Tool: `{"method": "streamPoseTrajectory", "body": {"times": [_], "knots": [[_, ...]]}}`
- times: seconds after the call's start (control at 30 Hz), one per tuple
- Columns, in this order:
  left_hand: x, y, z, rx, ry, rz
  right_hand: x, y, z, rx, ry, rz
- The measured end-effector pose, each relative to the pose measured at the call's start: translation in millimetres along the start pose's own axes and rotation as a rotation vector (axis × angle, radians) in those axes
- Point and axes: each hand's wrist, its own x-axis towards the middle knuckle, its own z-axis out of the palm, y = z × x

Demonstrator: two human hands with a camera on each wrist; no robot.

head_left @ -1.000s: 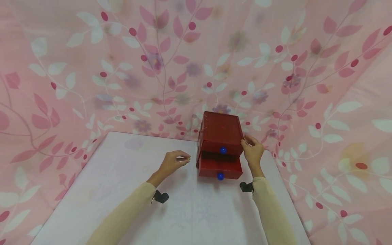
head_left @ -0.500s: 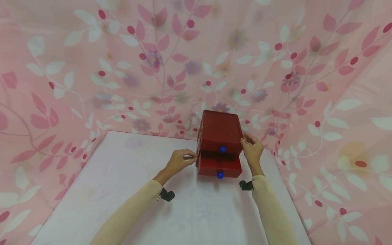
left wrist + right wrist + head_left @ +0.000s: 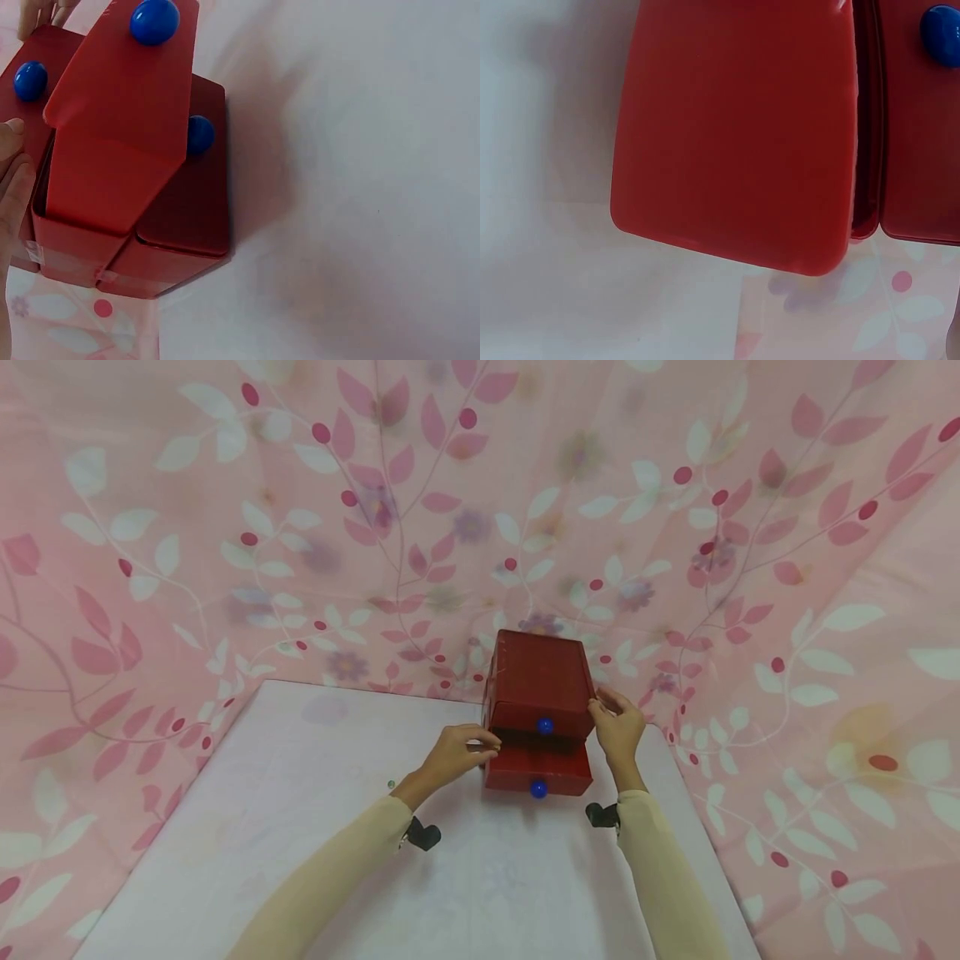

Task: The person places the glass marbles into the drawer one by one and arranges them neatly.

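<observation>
A red drawer cabinet point(image 3: 540, 668) with blue knobs stands at the back of the table; its middle drawer point(image 3: 120, 172) is pulled out, with shut drawers on either side of it. In the head view my left hand point(image 3: 457, 752) comes over the left edge of this drawer, thumb and fingertips close together in a pinch. The tiny yellowish piece seen there earlier is hidden now. My right hand point(image 3: 619, 727) holds the cabinet's right side by the upper front corner. The right wrist view shows the pulled-out drawer point(image 3: 735, 135) close up.
A tiny greenish round thing point(image 3: 391, 784) lies on the white table point(image 3: 300, 810), right by my left wrist. Pink floral cloth point(image 3: 420, 527) hangs behind and along the sides. A dark wrist-camera mount point(image 3: 423, 837) sticks out under my left sleeve, another point(image 3: 602, 815) by the right.
My left hand has moved right, from beside the cabinet to the open drawer's left edge. The greenish thing has come into sight behind my wrist. My right hand keeps its hold.
</observation>
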Motion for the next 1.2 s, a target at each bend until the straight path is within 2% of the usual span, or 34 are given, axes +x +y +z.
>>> {"method": "streamPoseTrajectory", "body": {"times": [0.2, 0.67, 0.97, 1.2], "knots": [[2.5, 3.3, 9.4, 0.069, -0.036, 0.038, 0.3, -0.2, 0.6, 0.006, 0.001, 0.002], [15.5, 13.3, 22.7, 0.182, -0.108, 0.052, 0.9, 4.3, 0.2, 0.013, 0.001, -0.002], [23.5, 10.2, 33.1, 0.256, -0.174, 0.101, 0.2, 3.5, -1.2, -0.009, 0.016, 0.012], [25.3, 6.9, 38.8, 0.299, -0.213, 0.094, 0.5, 2.8, 1.4, 0.000, 0.017, 0.021]]}}
